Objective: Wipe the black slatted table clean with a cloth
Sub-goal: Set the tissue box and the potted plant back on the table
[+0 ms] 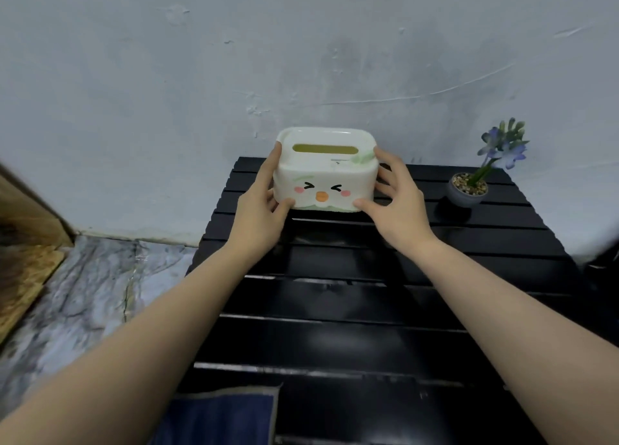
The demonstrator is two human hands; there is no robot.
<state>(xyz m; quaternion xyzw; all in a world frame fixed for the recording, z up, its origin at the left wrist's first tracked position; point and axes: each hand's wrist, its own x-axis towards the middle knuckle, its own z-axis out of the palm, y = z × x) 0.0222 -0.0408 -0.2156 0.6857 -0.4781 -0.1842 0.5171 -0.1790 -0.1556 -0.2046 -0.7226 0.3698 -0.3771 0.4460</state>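
Note:
The black slatted table [351, 310] fills the lower middle of the view and runs back to the wall. At its far edge a white tissue box [325, 173] with a cartoon face and a slot on top is gripped from both sides. My left hand [258, 203] holds its left end and my right hand [395, 197] holds its right end, thumbs under the front bottom edge. A dark blue cloth [221, 414] with a pale border lies flat at the near left corner of the table, under my left forearm.
A small grey pot [467, 191] with pebbles and a purple-flowered plant stands at the table's far right. A pale plastered wall [301, 59] rises right behind the table. Marble-patterned floor [83, 294] lies to the left, with a wooden piece [23, 260] at the far left.

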